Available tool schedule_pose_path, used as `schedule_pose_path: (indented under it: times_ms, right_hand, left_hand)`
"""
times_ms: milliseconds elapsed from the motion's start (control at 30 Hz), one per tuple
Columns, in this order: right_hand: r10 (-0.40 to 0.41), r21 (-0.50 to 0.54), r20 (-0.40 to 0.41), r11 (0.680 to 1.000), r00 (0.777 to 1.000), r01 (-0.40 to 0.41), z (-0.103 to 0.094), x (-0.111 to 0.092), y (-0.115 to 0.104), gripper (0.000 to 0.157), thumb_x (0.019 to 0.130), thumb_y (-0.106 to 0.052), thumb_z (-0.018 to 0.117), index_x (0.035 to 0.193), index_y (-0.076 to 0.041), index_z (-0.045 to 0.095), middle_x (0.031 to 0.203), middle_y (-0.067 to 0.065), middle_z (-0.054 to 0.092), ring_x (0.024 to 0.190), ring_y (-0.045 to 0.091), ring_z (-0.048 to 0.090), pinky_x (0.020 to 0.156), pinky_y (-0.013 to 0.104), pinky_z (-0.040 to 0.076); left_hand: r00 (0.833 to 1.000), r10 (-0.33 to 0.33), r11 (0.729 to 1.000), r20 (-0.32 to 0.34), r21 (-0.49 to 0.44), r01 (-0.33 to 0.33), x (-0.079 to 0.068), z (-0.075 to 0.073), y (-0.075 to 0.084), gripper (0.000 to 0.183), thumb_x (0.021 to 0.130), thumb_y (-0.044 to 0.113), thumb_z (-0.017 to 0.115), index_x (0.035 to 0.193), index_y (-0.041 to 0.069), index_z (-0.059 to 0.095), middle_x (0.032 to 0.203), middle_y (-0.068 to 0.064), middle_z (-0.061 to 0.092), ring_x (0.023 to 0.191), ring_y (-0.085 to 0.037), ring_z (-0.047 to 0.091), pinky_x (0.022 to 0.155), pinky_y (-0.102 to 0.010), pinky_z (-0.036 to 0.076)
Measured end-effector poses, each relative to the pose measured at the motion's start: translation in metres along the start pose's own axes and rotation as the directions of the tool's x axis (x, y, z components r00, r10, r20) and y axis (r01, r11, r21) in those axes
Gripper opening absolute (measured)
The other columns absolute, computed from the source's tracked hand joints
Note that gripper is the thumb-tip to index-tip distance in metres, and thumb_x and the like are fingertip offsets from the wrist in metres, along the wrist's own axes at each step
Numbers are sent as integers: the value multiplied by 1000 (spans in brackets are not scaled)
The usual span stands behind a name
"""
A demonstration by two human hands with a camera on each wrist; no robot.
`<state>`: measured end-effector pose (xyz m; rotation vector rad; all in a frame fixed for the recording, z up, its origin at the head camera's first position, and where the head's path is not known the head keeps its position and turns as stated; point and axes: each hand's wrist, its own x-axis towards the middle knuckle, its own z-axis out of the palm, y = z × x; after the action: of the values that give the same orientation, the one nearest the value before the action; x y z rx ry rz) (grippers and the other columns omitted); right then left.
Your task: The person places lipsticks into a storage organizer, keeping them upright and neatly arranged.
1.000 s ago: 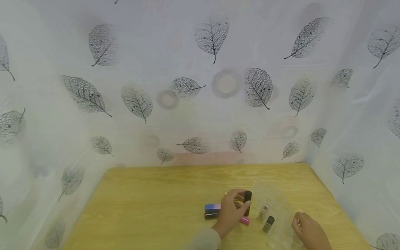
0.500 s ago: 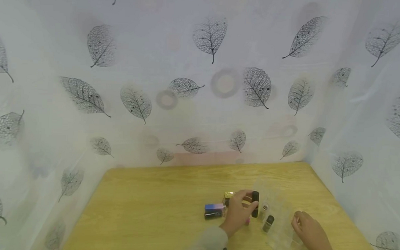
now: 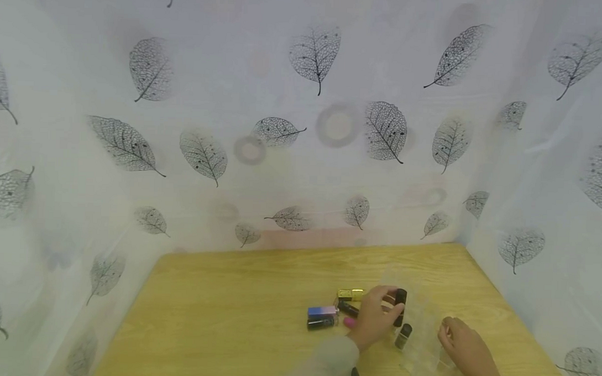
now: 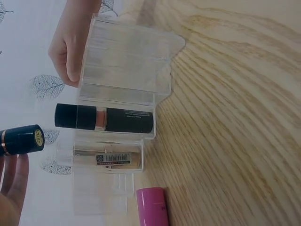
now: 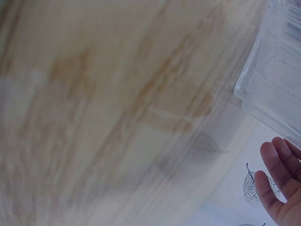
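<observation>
Between the fingers and thumb of my left hand [image 3: 376,318] is a black lipstick tube [image 3: 400,307], upright above the left part of a clear plastic lipstick organizer [image 3: 427,355]. The left wrist view shows a yellowish round label on the end of this tube [image 4: 22,140]. One dark lipstick [image 4: 129,120] stands in an organizer slot, and a clear tube with a barcode label [image 4: 120,158] occupies a neighbouring slot. My right hand [image 3: 467,348] is at the organizer's right side, fingers loosely bent and holding nothing; whether it touches the plastic cannot be told.
Left of my left hand lie a gold tube [image 3: 351,295], a black tube [image 3: 348,308], a blue-and-pink tube [image 3: 322,311], a black case [image 3: 321,322] and a pink tube [image 3: 349,322]. The wooden table [image 3: 217,318] is surrounded by leaf-print sheeting [image 3: 291,176].
My left hand has carried the black lipstick tube rightward, from above the loose tubes to the organizer. More of the loose tubes now show behind it. My right hand has stayed almost still.
</observation>
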<state>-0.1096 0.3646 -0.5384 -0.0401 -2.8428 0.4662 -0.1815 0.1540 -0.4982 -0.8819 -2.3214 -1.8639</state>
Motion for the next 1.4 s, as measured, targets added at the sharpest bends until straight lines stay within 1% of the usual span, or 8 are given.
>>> schedule_pose_path:
  times_ms: [333,467,600,767,933,1067,1200,1400]
  right_hand:
    - [4,-14,15,1000,1000,-4,-1,0,-1,12,88,-12,53,78,-7,58,70,-1,54,57,3,45,51,19,41]
    - [-4,-10,9,1000,1000,5,-1,-1,-2,12,89,-11,53,79,-6,58,70,-1,54,55,2,44,50,18,41]
    - [-5,8,9,1000,1000,5,-3,-1,-3,12,89,-10,53,80,-5,58,70,-1,54,55,2,43,49,19,40]
    - [10,-1,22,1000,1000,-10,-3,-1,-4,13,90,-11,52,80,-6,58,69,-1,52,55,2,41,49,19,40]
    - [15,-6,34,1000,999,-15,-2,-2,-4,13,90,-11,52,78,-7,57,69,-2,51,54,1,39,50,18,40]
    - [12,4,42,1000,999,-13,-2,-3,-3,13,90,-12,53,79,-7,57,69,-2,51,55,1,40,51,18,41]
    - [21,9,58,1000,998,-21,-2,-3,-3,14,91,-13,53,80,-6,58,70,-2,52,56,1,42,52,18,41]
    - [20,-11,55,1000,998,-19,-4,0,-3,14,90,-13,53,80,-6,58,70,-1,53,57,3,44,52,19,41]
  left_hand:
    - [995,75,994,59,80,-80,9,15,0,27,86,8,65,112,4,61,101,-6,65,88,0,58,68,-5,47]
    - [995,74,989,64,127,-81,11,23,-4,26,87,10,65,112,7,62,101,-3,65,88,3,57,68,-3,46]
    - [994,88,981,65,166,-98,13,27,-7,25,86,9,65,111,7,62,100,-1,65,87,3,57,67,-2,45]
    - [991,119,968,64,217,-131,16,30,-5,25,86,9,66,110,7,62,100,-1,65,87,3,58,66,0,44]
    - [988,136,956,70,254,-149,16,31,-3,23,86,9,65,109,7,62,99,-1,64,86,3,58,66,1,42]
    - [988,133,952,77,266,-149,16,32,-1,23,86,10,65,109,7,62,98,-1,64,85,3,58,66,1,42]
    - [990,108,952,96,278,-131,15,34,0,24,87,12,65,110,8,62,98,0,64,83,4,57,66,0,43]
    - [990,81,950,112,293,-110,16,36,0,25,87,14,65,111,10,61,98,3,64,82,5,56,66,-1,43]
